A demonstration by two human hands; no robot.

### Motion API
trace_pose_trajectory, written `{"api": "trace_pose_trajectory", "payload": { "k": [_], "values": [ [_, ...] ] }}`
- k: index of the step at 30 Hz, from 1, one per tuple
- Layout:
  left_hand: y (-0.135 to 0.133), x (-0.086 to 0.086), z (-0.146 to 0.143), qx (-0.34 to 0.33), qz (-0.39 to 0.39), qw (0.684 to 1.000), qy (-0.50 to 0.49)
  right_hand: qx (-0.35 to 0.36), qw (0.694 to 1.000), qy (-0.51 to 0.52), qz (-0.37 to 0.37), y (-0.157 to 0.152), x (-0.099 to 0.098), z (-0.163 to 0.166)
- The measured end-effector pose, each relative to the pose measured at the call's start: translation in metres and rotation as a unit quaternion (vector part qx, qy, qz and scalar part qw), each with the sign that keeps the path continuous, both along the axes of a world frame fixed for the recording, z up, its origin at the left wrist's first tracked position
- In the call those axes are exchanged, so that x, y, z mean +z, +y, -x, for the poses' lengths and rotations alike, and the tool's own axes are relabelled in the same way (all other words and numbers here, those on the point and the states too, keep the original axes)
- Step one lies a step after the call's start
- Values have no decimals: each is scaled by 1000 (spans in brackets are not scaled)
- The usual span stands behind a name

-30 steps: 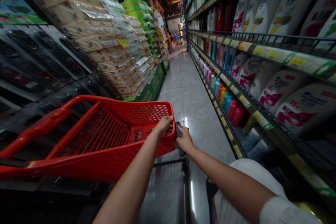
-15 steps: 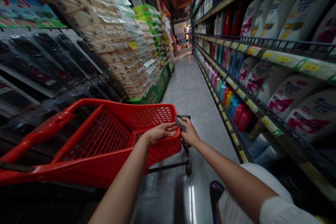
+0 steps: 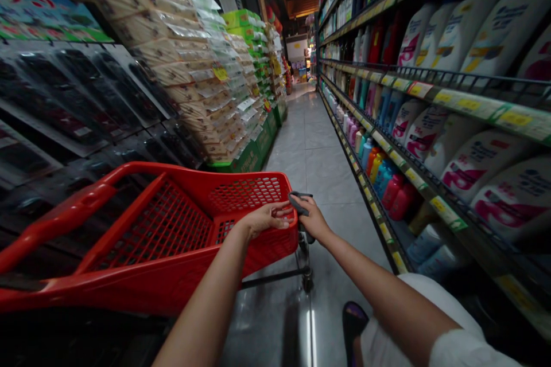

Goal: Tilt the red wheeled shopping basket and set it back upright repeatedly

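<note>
1. The work was in progress at the front end of a red plastic shopping cart [image 3: 142, 287], which stood on the tiled floor [image 3: 310, 166] of a store aisle, its handle bar [image 3: 64, 212] well away from the person.
2. What looked like a grey cloth [image 3: 297, 205] was already in use there, set against the front rim at the corner. I judged that spot to be the one being dealt with.
3. How much of the cart was done and how much was left I could not tell; nothing on the red plastic marked one part off from another.
4. The right hand [image 3: 315, 219] was closed on the grey cloth, just outside the front rim, its forearm slanting up and inward from the shelf side.
5. The left hand [image 3: 267, 220] held nothing that I could see. Its forearm crossed the near side rim, and its loosely bent, parted fingers pointed at the same corner from inside the basket; whether they touched the rim I could not make out.
6. To the person's right ran a shelf with white shampoo bottles [image 3: 514, 198]; across the aisle rose stacked tissue packs [image 3: 181, 77].
</note>
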State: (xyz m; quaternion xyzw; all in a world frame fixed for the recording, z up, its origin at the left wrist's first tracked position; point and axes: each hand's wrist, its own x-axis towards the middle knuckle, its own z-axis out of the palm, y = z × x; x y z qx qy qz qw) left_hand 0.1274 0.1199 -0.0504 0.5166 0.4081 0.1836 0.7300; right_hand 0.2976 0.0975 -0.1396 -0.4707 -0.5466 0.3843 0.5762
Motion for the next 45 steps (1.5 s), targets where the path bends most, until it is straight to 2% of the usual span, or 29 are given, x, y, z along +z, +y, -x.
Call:
{"api": "trace_pose_trajectory", "payload": {
  "k": [4, 6, 8, 10, 12, 14, 16, 20, 22, 25, 27, 29, 31, 36, 38, 42, 45],
  "values": [
    [2, -2, 0, 1, -10, 1000, 11, 4, 998, -14, -56, -50, -12, 5],
    [1, 0, -1, -17, -21, 1000, 7, -3, 998, -11, -68, -58, -16, 8],
    [-2, 1, -3, -39, -32, 999, -4, -18, 998, -2, -60, -44, -15, 9],
    [-5, 2, -5, -46, -36, 998, -15, -30, 999, 4, -30, -14, -8, 8],
    [-5, 3, -6, -32, -28, 999, -17, -32, 999, 4, 5, 18, 0, 7],
    [-4, 2, -7, -14, -18, 1000, -8, -23, 999, 7, 23, 35, 4, 6],
    [-2, 2, -8, -11, -16, 1000, 0, -15, 1000, 9, 14, 29, 3, 5],
    [3, 2, -7, -19, -29, 999, 9, -10, 999, 15, -28, -21, -11, 6],
    [3, 2, -7, -11, -33, 999, 24, -27, 999, 44, -3, -38, -17, 6],
    [2, 3, -7, -6, -35, 998, 45, -78, 986, 103, 106, -28, -15, 5],
    [1, 4, -8, -9, -39, 998, 48, -71, 984, 98, 135, -8, -9, 4],
    [1, 7, -10, -10, -43, 998, 44, -37, 991, 60, 111, 7, -5, 3],
    [1, 9, -11, -5, -43, 998, 40, -16, 996, 29, 79, 7, -6, 4],
    [4, 9, -13, 18, -34, 998, 57, -17, 1000, 5, 9, -47, -32, 18],
    [4, 8, -14, 17, -35, 998, 54, -29, 1000, 7, 5, -56, -37, 21],
    [4, 8, -16, 13, -45, 998, 47, -47, 998, 18, 25, -27, -33, 16],
    [5, 9, -18, 27, -45, 997, 54, -37, 998, 26, 54, -7, -39, 13]
  ]
}}
